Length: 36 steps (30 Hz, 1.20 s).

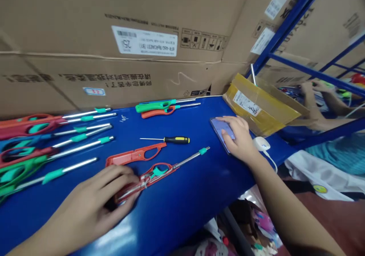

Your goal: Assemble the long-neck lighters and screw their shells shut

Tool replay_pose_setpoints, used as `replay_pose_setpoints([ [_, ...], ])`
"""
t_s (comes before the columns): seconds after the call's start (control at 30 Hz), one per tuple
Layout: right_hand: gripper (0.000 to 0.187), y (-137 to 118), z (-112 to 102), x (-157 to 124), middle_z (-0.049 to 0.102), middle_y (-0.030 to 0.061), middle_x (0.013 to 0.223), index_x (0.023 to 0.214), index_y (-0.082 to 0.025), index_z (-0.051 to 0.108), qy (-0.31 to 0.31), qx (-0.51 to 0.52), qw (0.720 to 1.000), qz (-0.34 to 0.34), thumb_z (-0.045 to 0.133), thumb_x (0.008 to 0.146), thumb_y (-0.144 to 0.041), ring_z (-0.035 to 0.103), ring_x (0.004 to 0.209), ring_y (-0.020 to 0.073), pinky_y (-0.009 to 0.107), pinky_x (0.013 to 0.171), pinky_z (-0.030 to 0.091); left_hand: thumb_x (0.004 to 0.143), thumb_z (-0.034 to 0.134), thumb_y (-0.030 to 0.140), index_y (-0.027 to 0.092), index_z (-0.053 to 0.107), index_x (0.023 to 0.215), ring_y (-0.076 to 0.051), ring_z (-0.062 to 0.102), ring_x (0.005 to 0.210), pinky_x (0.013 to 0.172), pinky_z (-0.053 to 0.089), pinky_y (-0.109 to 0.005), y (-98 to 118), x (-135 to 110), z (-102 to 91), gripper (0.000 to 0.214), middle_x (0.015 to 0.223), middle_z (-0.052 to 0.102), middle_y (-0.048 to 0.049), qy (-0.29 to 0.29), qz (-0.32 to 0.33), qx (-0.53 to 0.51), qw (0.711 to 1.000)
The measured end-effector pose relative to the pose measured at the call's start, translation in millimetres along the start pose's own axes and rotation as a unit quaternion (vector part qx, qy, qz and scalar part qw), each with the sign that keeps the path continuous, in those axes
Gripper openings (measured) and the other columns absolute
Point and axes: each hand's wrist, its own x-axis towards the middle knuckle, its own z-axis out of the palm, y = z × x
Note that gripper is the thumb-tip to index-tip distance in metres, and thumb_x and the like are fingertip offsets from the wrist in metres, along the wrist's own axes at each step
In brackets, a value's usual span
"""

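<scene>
Person's at a blue tabletop [176, 203], both hands on things. L hand [105, 195], near left, is curled over the handle end of an opened red lighter [148, 177], fingers across the top, thumb along the near side; it's got hold of it, w/ the palm side hidden from me. Lighter lies about mid-table, innards bare, teal trigger [156, 171] in its loop, metal rod [189, 158] pointing far right w/ a teal sleeve by the tip.

R hand [239, 140], over to the right, half-curled on a phone [219, 130], thumb over the lit screen, other fingers at the far edge. Can't tell if it's gripping the phone or only touching; screen content's too blurred to read.

Just beyond the opened lighter: loose red shell half [134, 156], next to the L hand's fingers. A bit farther, a blk/yel screwdriver [178, 139], blade to the left. Far middle, a green lighter [152, 106] & an orange lighter [155, 112] side by side, rods right. Left side: row of lighters [45, 151], red, blue, green etc., rods also right.

Big carton [171, 5] walls off the far side. Far right, a yel-taped box [269, 111]; nearer, a white gadget [261, 144] w/ cable. Beyond the blue frame [302, 15], another person's hands [316, 86].
</scene>
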Motion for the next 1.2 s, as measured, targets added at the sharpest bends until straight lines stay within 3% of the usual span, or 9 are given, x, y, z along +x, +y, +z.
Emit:
replay_pose_setpoints([
  [0.1, 0.029, -42, 3, 1, 0.068, 0.0108, 0.122, 0.123, -0.023, 0.058, -0.04, 0.062, 0.994, -0.087, 0.049, 0.095, -0.025, 0.057, 0.121, 0.0282, 0.05, 0.109, 0.037, 0.092, 0.061, 0.031, 0.026, 0.065, 0.109, -0.022, 0.066, 0.1, 0.082, 0.057, -0.031, -1, -2, -0.6, 0.019, 0.111, 0.069, -0.0063, -0.021, -0.003, 0.033, 0.999],
  [0.27, 0.02, -113, 11, 9, 0.069, 0.0079, 0.11, 0.112, -0.019, 0.061, -0.18, 0.092, 0.949, -0.243, 0.051, 0.095, -0.026, 0.06, 0.103, 0.0236, 0.037, 0.088, 0.042, 0.096, 0.054, 0.037, 0.022, 0.064, 0.105, -0.023, 0.064, 0.098, 0.082, 0.056, -0.034, 10, 7, -8.6, 0.02, 0.108, 0.066, -0.0073, -0.051, -0.036, 0.059, 0.996],
  [0.43, 0.016, -147, 15, 36, 0.067, 0.0042, 0.093, 0.087, -0.02, 0.06, -0.286, 0.059, 0.908, -0.302, 0.058, 0.092, -0.035, 0.057, 0.078, 0.0186, 0.03, 0.065, 0.036, 0.097, 0.051, 0.034, 0.02, 0.064, 0.1, -0.027, 0.063, 0.1, 0.083, 0.055, -0.041, 26, 13, -16.1, 0.02, 0.107, 0.065, -0.0101, -0.09, -0.063, 0.112, 0.988],
  [0.6, 0.016, -159, 23, 53, 0.064, 0.0005, 0.084, 0.086, -0.02, 0.06, -0.311, 0.1, 0.896, -0.301, 0.065, 0.085, -0.035, 0.053, 0.072, 0.0149, 0.026, 0.059, 0.03, 0.098, 0.05, 0.029, 0.018, 0.063, 0.101, -0.027, 0.062, 0.101, 0.087, 0.053, -0.041, 33, 10, -17.0, 0.017, 0.103, 0.064, -0.01, -0.092, -0.067, 0.126, 0.986],
  [0.97, 0.021, -147, 41, 38, 0.069, 0.0004, 0.086, 0.092, -0.019, 0.067, -0.283, 0.118, 0.918, -0.249, 0.068, 0.089, -0.04, 0.059, 0.075, 0.0161, 0.026, 0.063, 0.033, 0.099, 0.052, 0.029, 0.02, 0.058, 0.102, -0.023, 0.06, 0.096, 0.083, 0.052, -0.037, 26, 0, -6.6, 0.011, 0.104, 0.061, -0.0058, -0.034, -0.077, 0.055, 0.995],
  [1.2, 0.025, -143, 44, 37, 0.065, 0.0019, 0.091, 0.093, -0.019, 0.059, -0.323, 0.157, 0.904, -0.233, 0.071, 0.089, -0.041, 0.056, 0.076, 0.0162, 0.026, 0.066, 0.037, 0.097, 0.057, 0.027, 0.022, 0.061, 0.104, -0.021, 0.061, 0.096, 0.083, 0.052, -0.035, 23, 0, -3.3, 0.01, 0.103, 0.063, -0.0039, -0.017, -0.078, 0.02, 0.997],
])
